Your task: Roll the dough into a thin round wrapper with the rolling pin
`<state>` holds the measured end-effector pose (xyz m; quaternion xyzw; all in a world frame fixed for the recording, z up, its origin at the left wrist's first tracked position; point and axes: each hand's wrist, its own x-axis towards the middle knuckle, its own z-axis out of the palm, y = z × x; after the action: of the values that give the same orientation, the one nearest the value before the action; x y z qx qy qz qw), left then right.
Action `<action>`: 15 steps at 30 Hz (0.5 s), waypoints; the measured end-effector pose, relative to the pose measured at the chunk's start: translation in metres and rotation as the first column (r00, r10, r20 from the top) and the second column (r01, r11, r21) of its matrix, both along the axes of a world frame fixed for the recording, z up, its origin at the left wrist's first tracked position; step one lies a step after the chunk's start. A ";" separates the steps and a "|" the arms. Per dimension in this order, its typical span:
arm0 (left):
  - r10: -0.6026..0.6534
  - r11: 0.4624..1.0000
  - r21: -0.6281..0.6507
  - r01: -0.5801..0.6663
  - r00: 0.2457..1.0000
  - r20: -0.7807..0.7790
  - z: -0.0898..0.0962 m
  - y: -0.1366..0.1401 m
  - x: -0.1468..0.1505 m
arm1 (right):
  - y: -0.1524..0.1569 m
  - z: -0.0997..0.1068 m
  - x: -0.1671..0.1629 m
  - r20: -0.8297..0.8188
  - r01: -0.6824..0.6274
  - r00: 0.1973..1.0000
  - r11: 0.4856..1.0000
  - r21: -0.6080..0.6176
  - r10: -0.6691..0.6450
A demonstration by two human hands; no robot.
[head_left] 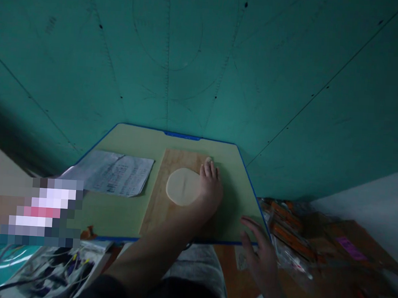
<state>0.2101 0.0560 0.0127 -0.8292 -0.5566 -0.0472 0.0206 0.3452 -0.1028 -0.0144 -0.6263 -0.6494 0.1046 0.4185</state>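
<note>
paper (126, 176), printed and creased, lies on the left half of the blue-rimmed table (110, 213), apart from the wooden board (154, 216). a flattened dough round (181, 188) rests on that board near its middle, a faint line running down its centre. from where i stand, its right edge seems the weak spot: the left hand and wrist overlap it in view, and if the heel presses down or sweeps sideways, the thin sheet could dent, tear or get dragged along. a small pale knob (208, 160), too blurred to name, might roll off the board's far right corner if nudged. the left hand (212, 183) reaches diagonally across the board, forearm low, fingers pointing away and nearly together at the knob; i can't tell whether they grip it. well apart from it, the right hand (260, 247) hangs at the table's near right corner, fingers loosely spread, thumb apart, holding nothing i can see. cardboard boxes (351, 248) sit farther right, beyond the table.
</note>
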 end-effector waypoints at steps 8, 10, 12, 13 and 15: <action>-0.020 0.999 -0.032 0.022 0.997 0.074 0.010 0.016 -0.087 | 0.019 0.012 -0.019 -0.016 -0.071 0.997 0.997 0.014 0.071; 0.060 0.997 -0.051 -0.057 0.997 0.055 0.012 0.020 -0.110 | 0.021 0.011 -0.023 -0.024 -0.081 0.996 0.997 0.009 0.081; 0.109 0.992 -0.062 -0.107 0.994 0.029 0.012 0.021 -0.118 | 0.023 0.010 -0.026 -0.031 -0.092 0.995 0.996 0.012 0.093; 0.114 0.992 -0.062 -0.112 0.993 0.025 0.011 0.019 -0.116 | 0.023 0.010 -0.027 -0.033 -0.097 0.995 0.995 0.016 0.098; 0.090 0.995 -0.040 -0.089 0.995 0.038 0.009 0.012 -0.099 | 0.024 0.009 -0.027 -0.028 -0.105 0.994 0.994 0.018 0.106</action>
<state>0.1113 0.0676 0.0220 -0.8025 -0.5943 -0.0519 -0.0042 0.3179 -0.0792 -0.0050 -0.5861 -0.6762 0.1304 0.4270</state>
